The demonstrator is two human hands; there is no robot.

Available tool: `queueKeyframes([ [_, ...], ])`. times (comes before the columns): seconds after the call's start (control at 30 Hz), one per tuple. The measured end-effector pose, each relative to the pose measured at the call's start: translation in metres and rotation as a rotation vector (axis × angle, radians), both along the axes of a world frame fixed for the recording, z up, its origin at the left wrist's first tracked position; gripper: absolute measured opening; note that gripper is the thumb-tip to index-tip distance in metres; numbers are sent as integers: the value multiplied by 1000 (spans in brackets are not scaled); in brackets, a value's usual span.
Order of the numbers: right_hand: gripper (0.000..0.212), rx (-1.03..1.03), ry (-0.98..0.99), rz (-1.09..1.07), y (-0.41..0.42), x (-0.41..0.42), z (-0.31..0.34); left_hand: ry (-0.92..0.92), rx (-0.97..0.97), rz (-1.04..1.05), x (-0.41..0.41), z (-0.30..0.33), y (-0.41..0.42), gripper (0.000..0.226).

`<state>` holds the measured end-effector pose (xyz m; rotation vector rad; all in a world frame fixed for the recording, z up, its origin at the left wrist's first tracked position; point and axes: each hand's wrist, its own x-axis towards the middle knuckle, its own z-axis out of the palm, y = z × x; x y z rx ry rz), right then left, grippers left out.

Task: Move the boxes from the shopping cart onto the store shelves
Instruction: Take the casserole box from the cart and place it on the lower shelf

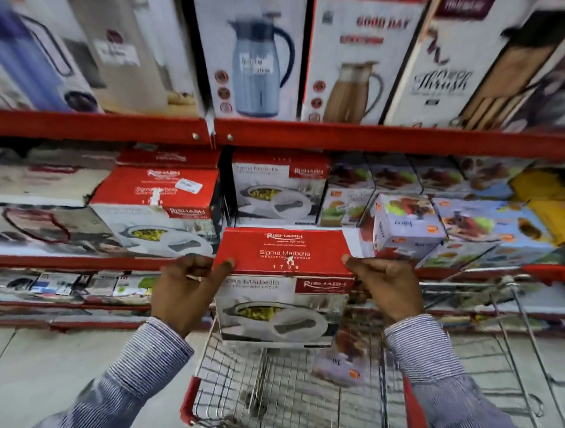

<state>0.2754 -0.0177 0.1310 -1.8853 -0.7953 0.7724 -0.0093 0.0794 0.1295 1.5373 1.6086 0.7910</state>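
I hold a red-and-white casserole box (283, 284) in front of me, above the wire shopping cart (268, 392). My left hand (189, 287) grips its left side and my right hand (384, 289) grips its right side. The box hangs level with the front edge of the middle shelf (81, 261). Matching casserole boxes stand on that shelf, one (156, 209) at the left and one (277, 188) straight behind the held box. Inside the cart lies a small purple-and-white box (340, 366), partly blurred.
Tall flask and jug boxes (258, 53) fill the upper shelf above a red rail (341, 136). Small colourful boxes (405, 224) crowd the middle shelf at the right. A lower shelf (80, 286) holds small packs. The tiled floor (45, 365) lies to the left of the cart.
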Motion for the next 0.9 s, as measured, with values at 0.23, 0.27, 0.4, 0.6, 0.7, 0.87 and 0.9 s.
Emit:
queueKeyframes([
  [0.23,34,144,-108,24,26,6,54,-58,233,35,14,53,25,50],
  [0.27,35,159,-119,37,30,7,57,-69,238,29,16,53,31,50],
  [0.4,38,185,-109,30,47,9,51,-63,224,39,26,50,46,45],
  [0.6,43,168,-79,43,70,13,22,-81,163,99,44,38,52,31],
  [0.7,41,128,-81,47,79,16,5,-95,113,97,48,24,55,34],
  [0.87,38,79,-77,59,93,22,-9,-97,32,32,50,3,58,42],
  [0.9,38,77,-84,68,98,24,-11,-87,36,12,51,1,60,45],
])
